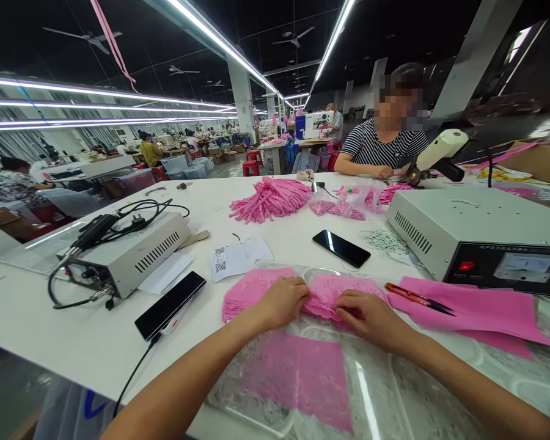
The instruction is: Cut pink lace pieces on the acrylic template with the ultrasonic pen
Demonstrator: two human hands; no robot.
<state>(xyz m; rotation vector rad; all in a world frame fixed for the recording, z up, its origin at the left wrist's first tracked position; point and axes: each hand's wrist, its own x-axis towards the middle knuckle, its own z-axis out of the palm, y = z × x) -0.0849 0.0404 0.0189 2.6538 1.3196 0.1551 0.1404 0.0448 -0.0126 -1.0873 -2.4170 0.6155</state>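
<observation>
Stacked pink lace fabric pieces (323, 296) lie on a clear plastic lid in front of me. My left hand (283, 302) has its fingers curled down on the near edge of these pieces, left of the middle. A short way to the right, my right hand (366, 315) pinches the same near edge between thumb and fingers. Another pink stack (242, 294) shows beyond my left wrist. Closer to me, a flat pink fabric panel (297, 379) is seen at the clear plastic lid (378, 397). Orange-handled thread snips (419, 298) rest on pink cloth (490, 315) at right.
Grey machine boxes stand at left (128, 253) and right (481, 226). Phones lie at left (170, 304) and centre (341, 248). Beyond are a printed paper (241, 256), a pink strip bundle (272, 198) and pink-filled bags (339, 208). A co-worker (385, 143) sits opposite.
</observation>
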